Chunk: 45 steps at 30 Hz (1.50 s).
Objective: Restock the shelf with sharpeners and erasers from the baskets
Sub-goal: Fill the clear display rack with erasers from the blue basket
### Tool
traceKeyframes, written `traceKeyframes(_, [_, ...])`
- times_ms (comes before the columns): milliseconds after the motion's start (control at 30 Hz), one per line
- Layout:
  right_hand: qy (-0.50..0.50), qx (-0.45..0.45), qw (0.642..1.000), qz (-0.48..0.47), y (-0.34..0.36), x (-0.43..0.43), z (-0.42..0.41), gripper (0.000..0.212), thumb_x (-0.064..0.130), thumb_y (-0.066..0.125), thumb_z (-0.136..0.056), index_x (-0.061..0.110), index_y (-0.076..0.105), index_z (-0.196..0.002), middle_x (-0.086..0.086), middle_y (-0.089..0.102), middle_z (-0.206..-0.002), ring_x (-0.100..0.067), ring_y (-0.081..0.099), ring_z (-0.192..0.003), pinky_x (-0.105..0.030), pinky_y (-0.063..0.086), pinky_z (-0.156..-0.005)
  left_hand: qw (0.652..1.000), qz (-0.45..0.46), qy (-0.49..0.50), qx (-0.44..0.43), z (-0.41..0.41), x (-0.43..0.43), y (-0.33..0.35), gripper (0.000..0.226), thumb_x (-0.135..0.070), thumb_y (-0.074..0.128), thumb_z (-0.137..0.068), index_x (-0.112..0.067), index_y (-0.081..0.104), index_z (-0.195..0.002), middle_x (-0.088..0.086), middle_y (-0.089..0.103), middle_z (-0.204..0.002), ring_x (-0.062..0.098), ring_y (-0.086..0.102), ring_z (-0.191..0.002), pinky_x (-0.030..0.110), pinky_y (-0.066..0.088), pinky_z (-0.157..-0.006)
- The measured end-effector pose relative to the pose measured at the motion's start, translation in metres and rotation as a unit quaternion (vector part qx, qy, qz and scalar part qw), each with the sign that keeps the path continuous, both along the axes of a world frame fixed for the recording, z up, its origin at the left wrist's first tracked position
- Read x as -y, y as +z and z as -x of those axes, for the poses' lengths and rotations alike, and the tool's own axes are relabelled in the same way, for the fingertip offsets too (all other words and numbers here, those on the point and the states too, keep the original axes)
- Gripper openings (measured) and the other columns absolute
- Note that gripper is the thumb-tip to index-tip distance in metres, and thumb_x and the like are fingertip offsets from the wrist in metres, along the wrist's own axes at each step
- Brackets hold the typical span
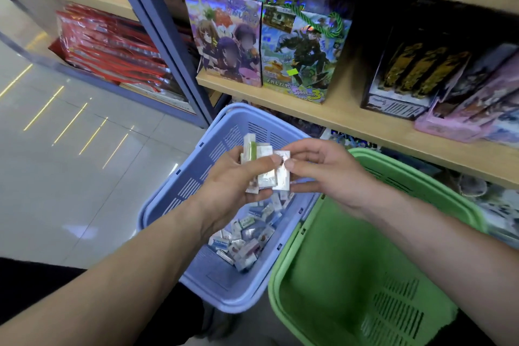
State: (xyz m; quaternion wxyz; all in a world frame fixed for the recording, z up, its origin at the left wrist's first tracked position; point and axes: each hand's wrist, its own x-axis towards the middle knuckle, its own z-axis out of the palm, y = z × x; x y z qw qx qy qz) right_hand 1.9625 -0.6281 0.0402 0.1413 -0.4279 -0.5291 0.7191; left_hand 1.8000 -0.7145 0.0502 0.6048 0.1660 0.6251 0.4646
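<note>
Restock, early stage: left hand (233, 177) clutching several wrapped erasers (262, 166), right hand (323, 174) pinching one, above blue basket (196, 166) still holding many; green basket (351, 275) apparently empty; none shelved yet.

Bright, even indoor light. Ceiling strips glare as streaks on glossy floor (70, 132) at 9 o'clock. Shelf (351, 118) recess at 1 o'clock dim. Wide-angle bend at edges; forearms w/ slight motion blur at 6.
</note>
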Motion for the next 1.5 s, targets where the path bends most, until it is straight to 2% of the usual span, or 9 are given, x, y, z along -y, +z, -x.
traceKeyframes(100, [-0.072,-0.043,0.994,0.065,0.013,-0.002,-0.014,0.014,0.006,0.059,-0.098,0.009,0.068,-0.108,-0.018,0.07,-0.104,-0.028,0.073,-0.083,-0.047,0.064,-0.075,1.0,-0.01,0.012,-0.013,-0.009,-0.008,0.01,0.04,-0.015,0.076,-0.087,-0.005,0.059,-0.122,0.004,0.073,-0.092,0.02,0.073,-0.083,0.024,0.056,-0.061])
traceKeyframes(233, [-0.12,-0.075,0.986,0.088,0.024,0.0,-0.039,0.018,0.006,0.052,-0.102,0.009,0.069,-0.107,-0.015,0.067,-0.1,-0.027,0.07,-0.064,-0.033,0.059,-0.05,0.999,-0.03,-0.01,-0.039,-0.025,-0.02,0.021,0.024,-0.014,0.076,-0.087,-0.016,0.061,-0.106,0.004,0.067,-0.09,0.018,0.066,-0.075,0.023,0.054,-0.058])
traceKeyframes(467, [-0.143,-0.072,0.987,-0.015,0.045,0.001,-0.089,0.016,0.007,0.061,-0.094,0.015,0.071,-0.103,-0.007,0.076,-0.096,-0.022,0.067,-0.088,-0.043,0.051,-0.086,0.995,-0.054,-0.064,-0.05,-0.069,-0.036,0.043,0.025,-0.016,0.078,-0.086,-0.017,0.062,-0.105,-0.001,0.069,-0.08,0.017,0.064,-0.074,0.024,0.051,-0.056])
traceKeyframes(667, [-0.189,-0.148,0.97,-0.025,0.083,0.0,-0.127,0.042,0.012,0.071,-0.076,0.015,0.066,-0.118,-0.02,0.072,-0.103,-0.026,0.067,-0.086,-0.03,0.06,-0.072,0.993,-0.074,-0.062,-0.067,-0.102,-0.044,0.069,0.025,-0.014,0.077,-0.087,-0.017,0.061,-0.106,-0.001,0.066,-0.076,0.022,0.062,-0.074,0.026,0.051,-0.056])
traceKeyframes(900, [-0.251,-0.177,0.951,-0.047,0.13,0.012,-0.165,0.024,0.003,0.06,-0.096,0.013,0.065,-0.117,-0.008,0.072,-0.108,-0.029,0.074,-0.088,-0.035,0.062,-0.063,0.974,-0.145,-0.087,-0.149,-0.134,-0.046,0.118,0.022,-0.011,0.077,-0.087,-0.016,0.061,-0.1,-0.001,0.066,-0.074,0.017,0.063,-0.066,0.027,0.051,-0.054])
traceKeyframes(1067, [-0.289,-0.183,0.918,-0.202,0.19,0.007,-0.207,0.023,0.007,0.068,-0.09,0.017,0.067,-0.111,-0.01,0.066,-0.084,-0.028,0.059,-0.065,-0.026,0.05,-0.046,0.942,-0.216,-0.162,-0.202,-0.168,-0.064,0.178,0.027,-0.014,0.081,-0.082,-0.015,0.063,-0.103,-0.003,0.068,-0.071,0.017,0.065,-0.064,0.036,0.056,-0.06])
traceKeyframes(1233, [-0.366,-0.152,0.866,-0.305,0.244,-0.026,-0.27,0.019,0.0,0.066,-0.093,0.016,0.076,-0.095,-0.009,0.071,-0.089,-0.019,0.065,-0.071,-0.025,0.055,-0.068,0.897,-0.287,-0.212,-0.262,-0.213,-0.095,0.233,0.037,-0.024,0.086,-0.079,-0.023,0.065,-0.11,-0.002,0.078,-0.091,0.026,0.075,-0.083,0.048,0.059,-0.081])
traceKeyframes(1333, [-0.407,-0.111,0.847,-0.324,0.266,-0.054,-0.307,0.022,-0.002,0.059,-0.097,0.014,0.074,-0.104,-0.015,0.073,-0.103,-0.021,0.074,-0.081,-0.027,0.06,-0.077,0.864,-0.323,-0.225,-0.313,-0.234,-0.115,0.252,0.036,-0.029,0.087,-0.078,-0.03,0.062,-0.104,-0.007,0.076,-0.088,0.012,0.073,-0.079,0.034,0.058,-0.076])
traceKeyframes(1500, [-0.435,0.082,0.79,-0.424,0.282,-0.116,-0.331,0.013,0.013,0.072,-0.092,0.022,0.071,-0.1,0.003,0.07,-0.091,-0.011,0.068,-0.077,-0.013,0.05,-0.054,0.829,-0.361,-0.219,-0.366,-0.251,-0.157,0.269,0.034,-0.024,0.083,-0.083,-0.027,0.054,-0.102,-0.016,0.061,-0.084,-0.003,0.059,-0.058,0.008,0.043,-0.049])
